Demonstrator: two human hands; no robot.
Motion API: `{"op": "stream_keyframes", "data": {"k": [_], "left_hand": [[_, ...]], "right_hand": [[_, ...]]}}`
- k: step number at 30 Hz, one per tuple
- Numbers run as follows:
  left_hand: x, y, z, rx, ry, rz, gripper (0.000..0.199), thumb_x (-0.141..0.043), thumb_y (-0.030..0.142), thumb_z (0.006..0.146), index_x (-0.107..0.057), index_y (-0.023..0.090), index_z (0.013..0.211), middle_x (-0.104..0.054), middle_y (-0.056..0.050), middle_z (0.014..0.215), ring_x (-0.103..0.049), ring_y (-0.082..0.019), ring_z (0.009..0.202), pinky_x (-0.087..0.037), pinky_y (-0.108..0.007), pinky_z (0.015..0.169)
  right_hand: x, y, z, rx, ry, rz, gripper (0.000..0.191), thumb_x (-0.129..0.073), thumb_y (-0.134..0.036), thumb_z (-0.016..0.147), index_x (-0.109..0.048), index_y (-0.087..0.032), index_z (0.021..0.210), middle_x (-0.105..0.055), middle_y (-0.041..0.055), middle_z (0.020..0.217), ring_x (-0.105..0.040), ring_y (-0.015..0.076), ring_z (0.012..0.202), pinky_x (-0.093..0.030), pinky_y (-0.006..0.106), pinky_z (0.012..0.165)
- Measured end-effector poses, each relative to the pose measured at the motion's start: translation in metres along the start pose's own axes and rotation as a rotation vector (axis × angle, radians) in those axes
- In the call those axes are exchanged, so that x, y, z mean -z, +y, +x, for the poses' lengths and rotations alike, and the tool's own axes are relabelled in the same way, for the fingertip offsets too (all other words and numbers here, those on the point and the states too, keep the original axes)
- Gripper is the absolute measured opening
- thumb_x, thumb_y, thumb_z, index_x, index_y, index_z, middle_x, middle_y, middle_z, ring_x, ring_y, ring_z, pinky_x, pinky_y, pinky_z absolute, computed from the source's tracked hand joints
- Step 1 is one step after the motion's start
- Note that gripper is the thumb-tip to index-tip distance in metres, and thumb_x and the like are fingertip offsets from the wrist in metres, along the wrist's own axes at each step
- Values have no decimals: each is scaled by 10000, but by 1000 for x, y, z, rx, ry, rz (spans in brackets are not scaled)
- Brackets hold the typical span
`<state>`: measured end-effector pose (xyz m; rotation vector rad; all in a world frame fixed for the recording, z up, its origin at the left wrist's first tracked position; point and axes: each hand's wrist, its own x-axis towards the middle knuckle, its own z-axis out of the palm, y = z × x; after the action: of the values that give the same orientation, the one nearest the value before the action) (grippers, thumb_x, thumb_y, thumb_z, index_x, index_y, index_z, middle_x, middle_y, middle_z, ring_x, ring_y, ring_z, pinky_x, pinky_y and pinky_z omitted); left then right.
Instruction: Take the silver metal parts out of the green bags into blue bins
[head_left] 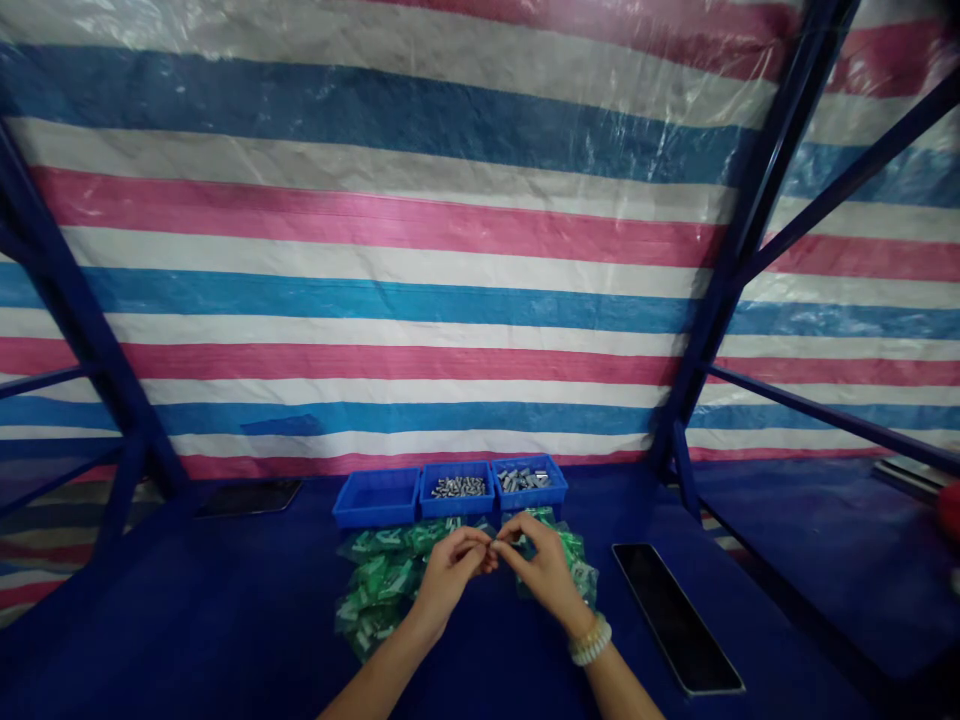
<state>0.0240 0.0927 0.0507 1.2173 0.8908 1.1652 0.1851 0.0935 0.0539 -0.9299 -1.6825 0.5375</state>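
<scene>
A tiny piece is pinched between both hands.

Left hand close to right hand, both curled inward.

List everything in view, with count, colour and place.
Table: one, dark blue, below centre
Striped sheet: one, pink, blue and whitish, behind table
Metal bars: several, dark blue, both sides
Trays: three, blue, row at table's back
Metal pieces: many, silver, middle and right trays
Packets: many, clear and green, nearer than trays
Flat thing: one, dark, table's back left
Phone or tablet: one, black, table's right
Blurred thing: one, red, far right edge
Bracelet: one, pale, right wrist
Left hand: one, bare, centre
Right hand: one, bare, fingertips meeting the left's
</scene>
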Motion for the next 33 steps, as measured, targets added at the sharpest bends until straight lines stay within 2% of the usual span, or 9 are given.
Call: {"op": "stream_keyframes", "data": {"k": [4, 10, 15, 19, 22, 24, 28, 30, 33], "left_hand": [[-1, -4, 0, -48, 40, 108, 278, -779, 332, 671, -657, 170, 862, -711, -42, 796, -679, -209, 801, -521, -318, 795], [0, -10, 2, -177, 94, 196, 195, -747, 301, 703, -644, 177, 813, -671, -18, 757, -658, -189, 749, -528, -285, 734], [3, -5, 1, -368, 144, 398, 134, -668, 292, 786, -676, 183, 864, -655, -41, 812, -643, -195, 753, -521, -292, 715], [6, 7, 7, -532, 155, 618, 94, -624, 239, 822, -695, 200, 870, -656, -44, 834, -622, -185, 749, -504, -284, 700], [8, 22, 33, -626, 177, 767, 105, -603, 204, 829, -691, 197, 884, -667, -47, 850, -629, -187, 780, -507, -291, 735], [13, 33, 58, -635, 174, 899, 137, -587, 191, 832, -689, 186, 923, -675, -55, 863, -642, -194, 799, -515, -304, 759], [33, 45, 91, -620, 200, 973, 353, -602, 108, 756, -645, 170, 1100, -662, -101, 1081, -609, -263, 1031, -469, -405, 930], [48, 45, 88, -615, 217, 1000, 408, -574, 102, 757, -614, 179, 1156, -653, -98, 1116, -593, -270, 1065, -456, -429, 953], [75, 40, 60, -607, 227, 1045, 353, -563, 164, 788, -619, 172, 1136, -660, -109, 1100, -592, -294, 1055, -454, -462, 943]], "right_hand": [[-8, 8, -2, -54, 26, -3, 138, -624, -298, 844, -600, -189, 762, -611, -5, 686, -565, 148, 636, -446, 251, 611], [-17, 13, -5, -121, 29, 84, 243, -565, -377, 887, -572, -186, 737, -590, -8, 673, -552, 143, 623, -432, 238, 590], [-16, 9, -4, -155, -127, 231, 340, -470, -400, 939, -607, -185, 714, -582, -1, 669, -541, 149, 638, -423, 244, 607], [-16, 10, -3, -136, -241, 368, 248, -521, -372, 901, -645, -203, 768, -626, 7, 713, -575, 168, 676, -459, 265, 659], [-14, 14, -2, -151, -165, 390, 171, -550, -318, 866, -683, -210, 858, -664, 20, 754, -609, 182, 710, -480, 273, 671], [-11, 18, -1, -170, -83, 371, 173, -554, -297, 852, -698, -204, 882, -674, 28, 753, -623, 189, 720, -486, 274, 667], [1, 30, 2, -182, 60, 246, 210, -528, -304, 847, -697, -180, 845, -677, 37, 729, -627, 193, 697, -479, 274, 648], [10, 38, 3, -183, 152, 121, 231, -503, -304, 846, -692, -171, 847, -680, 42, 735, -627, 199, 704, -477, 285, 666], [24, 51, 5, -175, 309, -125, 254, -472, -300, 835, -687, -165, 847, -688, 63, 784, -617, 220, 760, -469, 321, 737]]}}
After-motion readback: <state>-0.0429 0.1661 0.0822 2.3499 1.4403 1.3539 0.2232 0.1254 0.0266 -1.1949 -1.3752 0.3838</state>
